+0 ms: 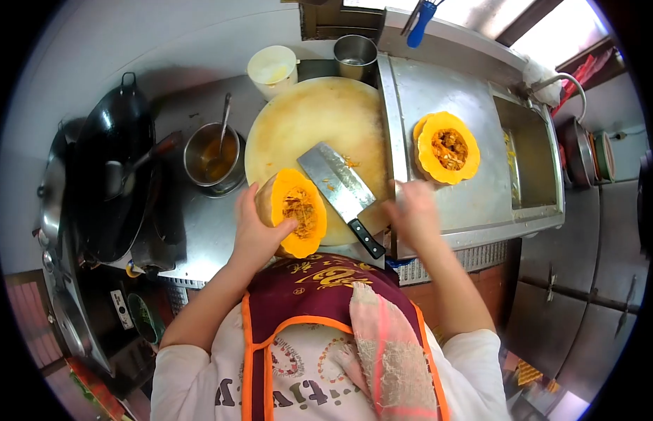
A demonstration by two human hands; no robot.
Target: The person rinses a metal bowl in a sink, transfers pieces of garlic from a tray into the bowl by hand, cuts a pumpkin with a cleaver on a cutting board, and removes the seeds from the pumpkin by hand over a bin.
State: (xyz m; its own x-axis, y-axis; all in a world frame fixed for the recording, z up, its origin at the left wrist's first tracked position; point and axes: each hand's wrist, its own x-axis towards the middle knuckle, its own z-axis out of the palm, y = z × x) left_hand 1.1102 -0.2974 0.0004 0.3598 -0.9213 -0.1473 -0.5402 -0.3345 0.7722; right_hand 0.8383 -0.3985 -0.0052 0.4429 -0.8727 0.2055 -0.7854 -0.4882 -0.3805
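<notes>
My left hand (258,230) grips a pumpkin half (303,242) at the front left of the round cutting board (284,119), thumb at the seedy hollow. A cleaver (340,184) lies flat on the board to the right of that half, its black handle pointing toward me. My right hand (413,212) is blurred, near the board's right edge and beyond the cleaver handle; whether its fingers hold anything is smeared by motion. Another pumpkin piece (465,133), cut side up with stringy pulp and seeds, sits on the steel counter (439,81) at the right.
Left of the board stands a steel pot (193,163) with a ladle in brown liquid. A white tub (273,67) and a metal container (355,56) are behind the board. A large black wok (105,140) is at far left, a sink (533,154) at right.
</notes>
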